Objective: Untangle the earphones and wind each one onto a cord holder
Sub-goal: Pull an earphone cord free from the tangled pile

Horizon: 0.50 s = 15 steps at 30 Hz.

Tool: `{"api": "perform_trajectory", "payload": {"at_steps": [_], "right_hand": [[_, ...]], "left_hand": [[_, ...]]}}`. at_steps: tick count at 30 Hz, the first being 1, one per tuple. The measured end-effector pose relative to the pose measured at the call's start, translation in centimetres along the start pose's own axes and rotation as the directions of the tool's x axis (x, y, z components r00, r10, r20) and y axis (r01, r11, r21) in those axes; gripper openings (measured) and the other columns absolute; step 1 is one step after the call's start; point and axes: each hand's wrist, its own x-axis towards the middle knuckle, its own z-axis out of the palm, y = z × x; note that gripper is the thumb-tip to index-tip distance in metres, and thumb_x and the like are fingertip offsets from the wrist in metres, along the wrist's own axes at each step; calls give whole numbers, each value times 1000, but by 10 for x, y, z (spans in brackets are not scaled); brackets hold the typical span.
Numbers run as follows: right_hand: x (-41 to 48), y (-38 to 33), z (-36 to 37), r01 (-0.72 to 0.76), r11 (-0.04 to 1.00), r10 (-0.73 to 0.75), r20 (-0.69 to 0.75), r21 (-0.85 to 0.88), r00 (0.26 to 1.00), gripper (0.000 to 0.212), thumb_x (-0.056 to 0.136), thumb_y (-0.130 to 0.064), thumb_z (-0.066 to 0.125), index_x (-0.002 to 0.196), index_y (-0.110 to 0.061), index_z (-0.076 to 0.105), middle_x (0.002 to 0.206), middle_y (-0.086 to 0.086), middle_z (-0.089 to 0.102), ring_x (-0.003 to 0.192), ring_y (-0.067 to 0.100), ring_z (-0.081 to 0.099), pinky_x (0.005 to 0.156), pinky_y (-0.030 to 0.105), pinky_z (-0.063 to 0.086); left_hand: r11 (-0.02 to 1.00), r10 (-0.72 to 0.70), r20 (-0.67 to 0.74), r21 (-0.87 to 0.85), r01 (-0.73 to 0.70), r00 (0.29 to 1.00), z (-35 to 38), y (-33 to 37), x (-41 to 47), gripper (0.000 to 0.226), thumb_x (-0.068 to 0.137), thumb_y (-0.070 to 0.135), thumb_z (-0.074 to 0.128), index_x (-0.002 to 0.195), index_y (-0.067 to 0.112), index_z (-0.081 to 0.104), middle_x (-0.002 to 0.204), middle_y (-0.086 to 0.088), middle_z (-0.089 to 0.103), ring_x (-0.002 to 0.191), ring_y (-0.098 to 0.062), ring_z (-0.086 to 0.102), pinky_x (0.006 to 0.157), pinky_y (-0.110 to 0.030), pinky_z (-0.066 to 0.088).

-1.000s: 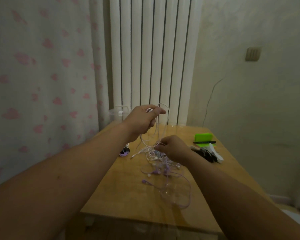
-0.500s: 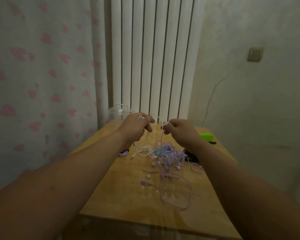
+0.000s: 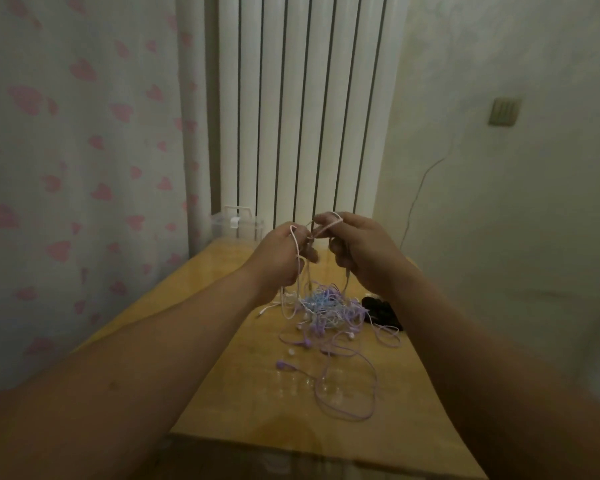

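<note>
A white cord [image 3: 297,252] is being pinched between the left hand [image 3: 281,261] and the right hand [image 3: 364,254], both curled round it. It is being held up above the tangle [image 3: 326,306] of earphones lying on the desk [image 3: 222,341], probably so that its loops are being drawn free. Blue and purple cords are crossing it below. Right of the tangle, dark objects [image 3: 381,308], perhaps holders, are being partly hidden by the forearm; behind it a clear box [image 3: 238,225] is standing.

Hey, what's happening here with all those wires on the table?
A person is untangling earphones. The left hand and right hand, raised above the wooden table, both pinch a pale cord that trails down into the tangle of purple, blue and white cords lying there. Nothing looks wound up yet.
</note>
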Motion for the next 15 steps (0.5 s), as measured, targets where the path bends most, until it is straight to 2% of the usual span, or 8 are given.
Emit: {"api": "perform_trajectory", "payload": {"at_steps": [3, 5, 9, 12, 15], "right_hand": [[-3, 5, -15, -104, 987, 106, -16, 123, 994, 26, 99, -6, 52, 120, 0, 65, 82, 6, 59, 59, 11, 36, 51, 26, 23], [-10, 11, -30, -155, 975, 163, -38, 159, 986, 27, 103, -10, 43, 117, -1, 64, 74, 2, 51, 59, 12, 32, 52, 27, 19], [-24, 25, -53, -200, 969, 211, -64, 147, 975, 26, 105, -18, 43, 112, -5, 65, 68, -1, 39, 58, 12, 25, 52, 29, 14], [-25, 32, -50, -207, 978, 209, -80, 33, 975, 24, 104, -17, 50, 114, -3, 66, 66, -2, 35, 56, 11, 24, 51, 28, 15], [-26, 39, -31, -157, 942, 138, -85, -296, 987, 20, 102, -15, 60, 114, -10, 74, 73, -3, 57, 59, 9, 45, 51, 22, 33]], "left_hand": [[995, -14, -49, -104, 9, 999, -13, 1, 9, 27, 110, 22, 41, 86, 18, 54, 60, 2, 44, 40, -9, 30, 37, -20, 21], [988, -35, -111, -153, 18, 993, -30, 0, 13, 31, 109, 19, 40, 81, 18, 53, 54, 5, 41, 38, -9, 29, 36, -19, 19], [952, -76, -143, -306, 29, 987, -52, -7, 16, 33, 112, 23, 40, 80, 18, 49, 55, 4, 36, 34, -7, 28, 32, -15, 19], [926, -83, -112, -375, 35, 990, -53, -5, 13, 32, 112, 22, 40, 81, 18, 49, 56, 3, 33, 34, -7, 25, 32, -17, 16], [909, -69, -42, -413, 45, 997, -42, 4, 12, 31, 112, 22, 40, 83, 17, 50, 56, 3, 34, 35, -7, 25, 34, -20, 14]]}}
